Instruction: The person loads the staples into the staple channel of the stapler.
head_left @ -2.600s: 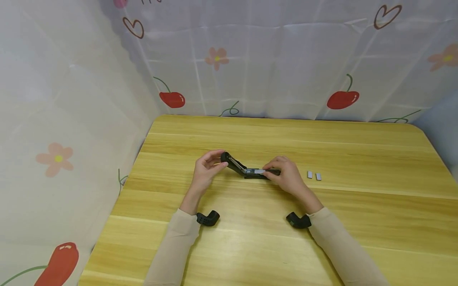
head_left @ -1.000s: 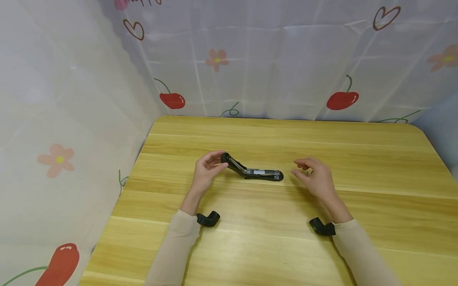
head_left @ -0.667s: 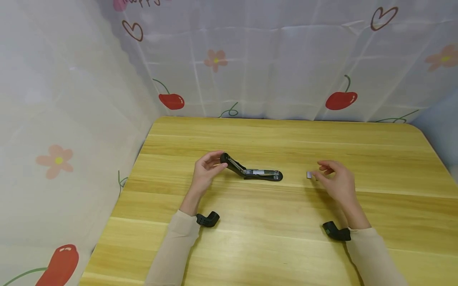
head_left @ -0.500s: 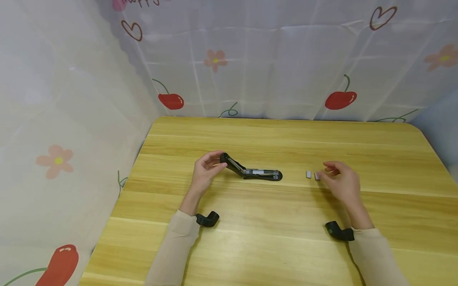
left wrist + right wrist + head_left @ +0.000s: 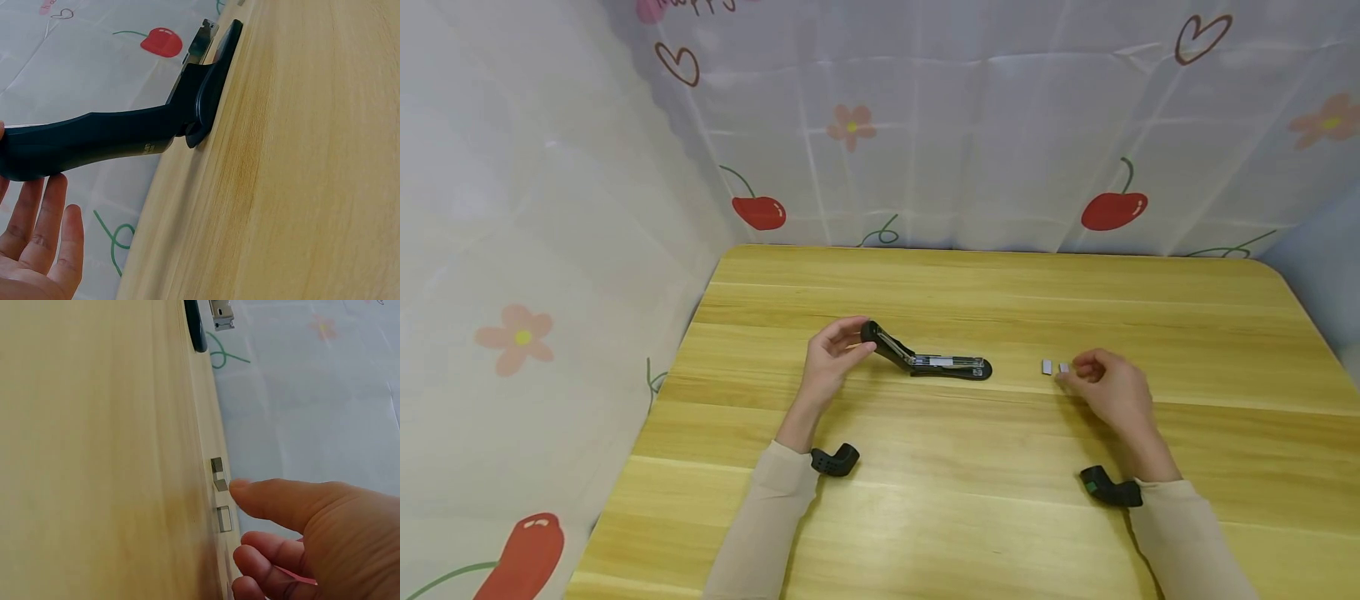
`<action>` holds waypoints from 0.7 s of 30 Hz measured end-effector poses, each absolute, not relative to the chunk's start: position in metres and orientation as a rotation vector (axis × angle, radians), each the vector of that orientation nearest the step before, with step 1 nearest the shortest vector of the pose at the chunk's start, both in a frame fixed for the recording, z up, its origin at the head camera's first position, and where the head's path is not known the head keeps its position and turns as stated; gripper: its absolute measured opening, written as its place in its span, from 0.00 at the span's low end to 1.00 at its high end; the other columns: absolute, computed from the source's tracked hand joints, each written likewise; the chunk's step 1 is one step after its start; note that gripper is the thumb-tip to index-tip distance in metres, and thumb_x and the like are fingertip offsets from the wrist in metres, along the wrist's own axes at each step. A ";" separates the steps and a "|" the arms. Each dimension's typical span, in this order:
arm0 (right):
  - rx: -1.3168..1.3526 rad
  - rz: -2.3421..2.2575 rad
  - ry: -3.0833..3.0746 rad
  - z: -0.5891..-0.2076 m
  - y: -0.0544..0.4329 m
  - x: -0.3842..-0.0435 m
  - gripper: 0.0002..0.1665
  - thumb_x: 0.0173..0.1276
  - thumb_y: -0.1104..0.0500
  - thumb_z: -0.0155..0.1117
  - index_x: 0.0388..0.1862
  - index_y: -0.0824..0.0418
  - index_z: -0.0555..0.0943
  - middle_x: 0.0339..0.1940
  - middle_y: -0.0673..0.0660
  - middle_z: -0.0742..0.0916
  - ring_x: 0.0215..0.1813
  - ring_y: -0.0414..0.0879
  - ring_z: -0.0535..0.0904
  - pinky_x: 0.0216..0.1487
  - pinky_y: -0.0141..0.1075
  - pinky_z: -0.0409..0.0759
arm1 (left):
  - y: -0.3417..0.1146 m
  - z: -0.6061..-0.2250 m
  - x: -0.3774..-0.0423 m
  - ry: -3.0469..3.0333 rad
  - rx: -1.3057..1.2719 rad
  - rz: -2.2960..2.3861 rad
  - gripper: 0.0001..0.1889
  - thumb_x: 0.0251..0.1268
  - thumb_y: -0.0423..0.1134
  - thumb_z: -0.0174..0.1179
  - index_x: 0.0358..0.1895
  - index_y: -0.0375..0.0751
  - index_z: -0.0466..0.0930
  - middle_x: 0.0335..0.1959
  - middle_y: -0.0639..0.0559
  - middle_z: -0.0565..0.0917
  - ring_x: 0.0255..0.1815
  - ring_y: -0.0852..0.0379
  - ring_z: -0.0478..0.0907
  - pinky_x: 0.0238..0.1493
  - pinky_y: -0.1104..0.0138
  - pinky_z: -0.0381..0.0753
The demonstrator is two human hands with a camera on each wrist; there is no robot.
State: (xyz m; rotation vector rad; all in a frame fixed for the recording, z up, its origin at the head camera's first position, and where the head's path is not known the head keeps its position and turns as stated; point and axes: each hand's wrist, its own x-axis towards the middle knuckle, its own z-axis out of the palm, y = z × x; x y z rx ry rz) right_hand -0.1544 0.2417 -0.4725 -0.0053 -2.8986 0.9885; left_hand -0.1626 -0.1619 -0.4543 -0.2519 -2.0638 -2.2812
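A black stapler (image 5: 951,372) lies opened out on the table, its upper arm raised to the left. A pale staple strip (image 5: 941,362) sits in its channel. My left hand (image 5: 831,360) pinches the raised end between thumb and fingers; the left wrist view shows fingers under the dark arm (image 5: 87,140). To the right lie two short staple strips, the left one (image 5: 1047,367) uncovered and the right one (image 5: 1063,367) partly behind my thumb. My right hand (image 5: 1116,392) hovers there with bent, parted fingers, thumb tip (image 5: 240,487) right by the strips (image 5: 225,519).
The wooden table (image 5: 955,500) carries all of this, its back edge meeting a pale printed curtain (image 5: 955,150). Each wrist wears a black camera mount, the left one (image 5: 837,460) and the right one (image 5: 1108,487) close above the tabletop.
My right hand has left the stapler, where it held a staple strip in the channel, and moved right to the loose strips. Lately it shifted slightly toward me. My left hand has stayed put.
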 end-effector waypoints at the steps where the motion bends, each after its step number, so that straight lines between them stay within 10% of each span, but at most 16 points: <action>1: -0.006 0.989 -2.908 -0.473 0.242 -0.154 0.23 0.63 0.47 0.71 0.44 0.65 0.82 0.36 0.61 0.86 0.35 0.47 0.79 0.29 0.30 0.72 | -0.162 -0.455 -0.163 -2.065 -0.252 -2.281 0.21 0.61 0.23 0.61 0.59 0.25 0.74 0.47 0.60 0.82 0.46 0.62 0.80 0.46 0.73 0.82; 21: -0.009 0.970 -2.902 -0.477 0.239 -0.155 0.16 0.64 0.53 0.69 0.40 0.67 0.83 0.32 0.60 0.85 0.31 0.46 0.77 0.28 0.31 0.69 | -0.161 -0.454 -0.162 -2.060 -0.237 -2.279 0.21 0.61 0.23 0.62 0.59 0.25 0.74 0.49 0.52 0.81 0.46 0.62 0.80 0.46 0.72 0.82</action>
